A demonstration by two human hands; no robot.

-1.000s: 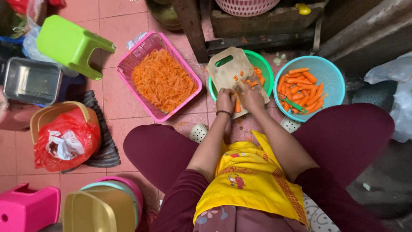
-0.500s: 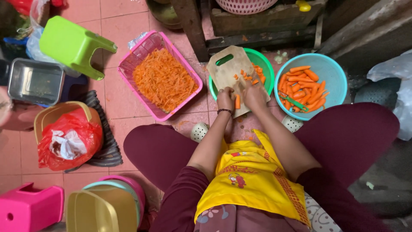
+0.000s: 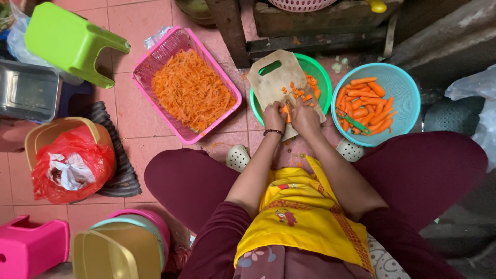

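A wooden cutting board [image 3: 271,82] lies across a green bowl [image 3: 323,77], with small carrot cubes [image 3: 299,94] scattered on it and in the bowl. My left hand [image 3: 274,117] pins a carrot piece [image 3: 285,110] to the board's near end. My right hand [image 3: 306,117] is right beside it, closed around a knife whose blade barely shows above the carrot. A light blue basket [image 3: 405,85] to the right holds several peeled carrot chunks [image 3: 361,101] and a green peeler [image 3: 355,124].
A pink basket [image 3: 155,51] of shredded carrot [image 3: 191,93] sits left of the board. Further left are a green stool [image 3: 67,41], a metal tray [image 3: 26,90] and a red bag [image 3: 67,165] in a tan bucket. Stacked bowls [image 3: 119,248] and a pink stool [image 3: 31,250] are at lower left.
Both hands stay at the near end of the board, making small chopping moves. The view has shifted slightly.
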